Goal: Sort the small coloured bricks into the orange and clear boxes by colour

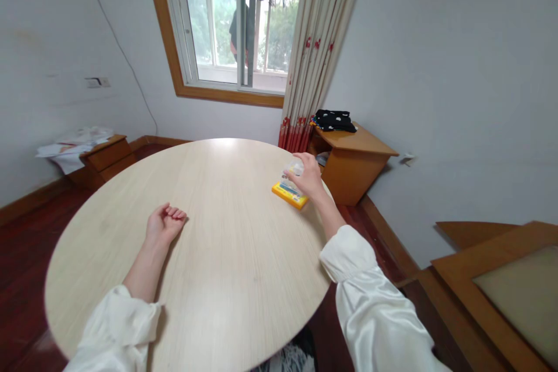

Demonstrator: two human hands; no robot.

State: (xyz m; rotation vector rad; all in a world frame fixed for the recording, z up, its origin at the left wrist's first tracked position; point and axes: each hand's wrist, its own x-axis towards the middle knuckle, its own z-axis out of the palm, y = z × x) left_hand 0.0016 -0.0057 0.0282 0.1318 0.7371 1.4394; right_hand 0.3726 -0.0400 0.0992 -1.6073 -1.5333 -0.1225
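On the left side of the round table, my left hand rests with the palm turned up and the fingers curled in; nothing shows in it. My right hand reaches to the table's far right. Its thumb and fingers are closed around a small clear plastic piece, whose exact kind I cannot make out. Just under that hand lies a flat yellow box with a printed picture on top. The fingers partly cover the box's far end, and whether the clear piece touches it I cannot tell.
Behind the table's right edge stands a wooden cabinet with folded black cloth on top. A low wooden stand bears papers at the left. A wooden chair is at the right. Beyond are a curtain and a window.
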